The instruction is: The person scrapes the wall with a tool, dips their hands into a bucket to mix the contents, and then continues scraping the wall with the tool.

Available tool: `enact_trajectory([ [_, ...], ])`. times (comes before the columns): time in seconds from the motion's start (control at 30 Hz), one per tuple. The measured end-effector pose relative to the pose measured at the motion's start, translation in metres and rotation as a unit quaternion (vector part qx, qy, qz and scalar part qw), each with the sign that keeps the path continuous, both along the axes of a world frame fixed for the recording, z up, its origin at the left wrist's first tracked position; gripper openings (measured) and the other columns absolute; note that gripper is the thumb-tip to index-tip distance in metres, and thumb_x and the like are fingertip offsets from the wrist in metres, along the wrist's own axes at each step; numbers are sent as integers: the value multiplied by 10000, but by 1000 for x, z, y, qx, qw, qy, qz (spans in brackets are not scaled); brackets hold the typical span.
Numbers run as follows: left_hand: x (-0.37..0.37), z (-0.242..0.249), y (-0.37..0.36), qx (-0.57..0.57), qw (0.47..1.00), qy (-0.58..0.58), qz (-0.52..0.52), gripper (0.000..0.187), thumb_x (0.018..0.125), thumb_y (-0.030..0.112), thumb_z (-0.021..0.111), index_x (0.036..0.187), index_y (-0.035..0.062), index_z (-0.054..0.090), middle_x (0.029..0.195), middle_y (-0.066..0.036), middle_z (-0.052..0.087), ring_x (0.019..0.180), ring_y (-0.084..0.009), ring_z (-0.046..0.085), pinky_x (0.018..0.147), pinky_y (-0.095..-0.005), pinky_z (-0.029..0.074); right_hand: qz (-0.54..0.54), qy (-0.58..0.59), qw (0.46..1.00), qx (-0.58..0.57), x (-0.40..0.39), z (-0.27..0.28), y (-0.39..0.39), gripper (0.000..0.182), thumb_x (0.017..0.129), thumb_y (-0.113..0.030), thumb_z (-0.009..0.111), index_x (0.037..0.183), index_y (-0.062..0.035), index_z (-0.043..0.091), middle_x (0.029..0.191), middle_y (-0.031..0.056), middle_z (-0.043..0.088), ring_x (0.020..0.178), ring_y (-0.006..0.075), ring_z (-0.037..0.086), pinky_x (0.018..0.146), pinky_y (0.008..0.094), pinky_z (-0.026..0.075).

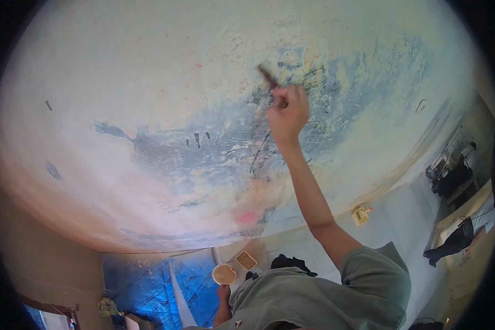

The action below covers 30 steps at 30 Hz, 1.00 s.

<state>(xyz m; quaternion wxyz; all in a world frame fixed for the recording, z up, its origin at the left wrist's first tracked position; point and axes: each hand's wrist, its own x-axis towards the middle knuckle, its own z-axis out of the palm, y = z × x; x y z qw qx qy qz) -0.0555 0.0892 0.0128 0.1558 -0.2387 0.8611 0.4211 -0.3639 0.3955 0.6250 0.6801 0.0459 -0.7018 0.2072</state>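
Observation:
My right hand (pixel 290 113) is raised against a large painted wall (pixel 165 88) with its fingers closed. It grips a slim dark brown tool (pixel 266 74), blurred by motion, whose tip points up and left. Whether that is a brush or a scraper cannot be made out. Around the hand the wall carries rough blue, grey and yellowish patches with dark streaks. Low in the view, my left hand (pixel 224 294) is closed at the edge of a round tub (pixel 224 274) with beige contents. Its fingers are partly hidden beneath the tub.
A rectangular tub (pixel 246 260) with tan contents stands on the floor. Blue sheeting (pixel 143 286) covers the floor at lower left. A pale yellow container (pixel 361 215) sits near the wall's foot. Two other people, one in dark trousers (pixel 451 242), are at far right.

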Motion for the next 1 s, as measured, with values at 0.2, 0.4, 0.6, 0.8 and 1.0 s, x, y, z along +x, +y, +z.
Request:
enact_trajectory([
  [0.2, 6, -11, -13, -26, 999, 8, -35, 316, 697, 321, 570, 789, 35, 669, 725, -173, 638, 659, -296, 625, 611, -396, 465, 34, -62, 997, 23, 10, -21, -1, 188, 620, 37, 596, 700, -113, 517, 713, 45, 473, 685, 249, 505, 533, 362, 414],
  [0.4, 8, 16, -17, 28, 996, -85, 27, 270, 700, 257, 566, 824, 46, 682, 665, -167, 634, 669, -286, 628, 660, -380, 483, -15, 25, 998, -64, 8, -26, 36, 181, 652, 74, 609, 690, -87, 536, 679, 56, 447, 611, 221, 475, 512, 331, 368],
  [0.6, 4, -3, -28, 9, 999, -41, -12, 221, 703, 192, 588, 775, -1, 669, 641, -149, 625, 508, -238, 599, 514, -348, 480, -38, 25, 997, 57, 4, -9, 45, 191, 641, 73, 612, 687, -98, 540, 684, 56, 444, 614, 231, 471, 504, 340, 364],
  [0.8, -11, 10, -20, 118, 988, -93, 18, 270, 735, 227, 565, 808, -20, 644, 624, -127, 598, 479, -220, 594, 418, -328, 468, -13, 10, 999, 40, 1, -10, 37, 242, 562, 64, 558, 707, -129, 529, 697, 46, 451, 659, 244, 487, 512, 335, 401],
  [1.0, -32, 2, -15, 143, 985, -87, 33, 329, 741, 276, 576, 866, -23, 629, 764, -124, 626, 534, -216, 604, 438, -346, 490, -33, 50, 997, -49, -8, 6, 47, 232, 573, 61, 558, 700, -131, 525, 698, 49, 451, 678, 255, 514, 538, 333, 421],
])
